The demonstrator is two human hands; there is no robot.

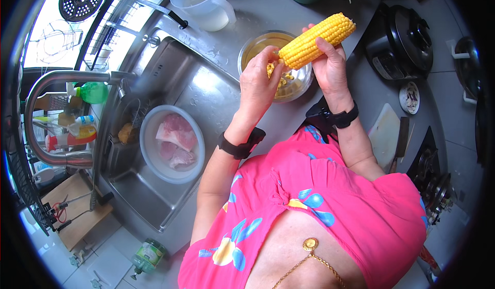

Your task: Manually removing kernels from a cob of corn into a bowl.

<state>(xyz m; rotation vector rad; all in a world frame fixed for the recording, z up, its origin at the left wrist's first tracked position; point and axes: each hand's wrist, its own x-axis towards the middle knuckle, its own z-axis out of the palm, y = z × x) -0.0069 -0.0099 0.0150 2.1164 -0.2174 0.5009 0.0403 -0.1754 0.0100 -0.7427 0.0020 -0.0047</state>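
My right hand (pixel 328 63) holds a yellow ear of corn (pixel 315 41), its thumb along the near side and its fingers beneath. At the ear's lower left end, the fingertips of my left hand (pixel 257 78) pinch the cob, partly hiding that end. Below both hands sits a round metal bowl (pixel 305 84) on the grey counter. Loose corn kernels (pixel 284 82) lie in it, and more yellow pieces show beneath my left fingers. Each wrist wears a black strap.
Left lies a steel sink (pixel 205 76), with a basin (pixel 145 134) of raw meat (pixel 176 134) and an arched faucet (pixel 34 115). A plastic jug (pixel 216 9) stands behind. Right are a black electric cooker (pixel 402 41), a small bowl (pixel 406 105), a cutting board (pixel 384 134) and a cleaver (pixel 403 134).
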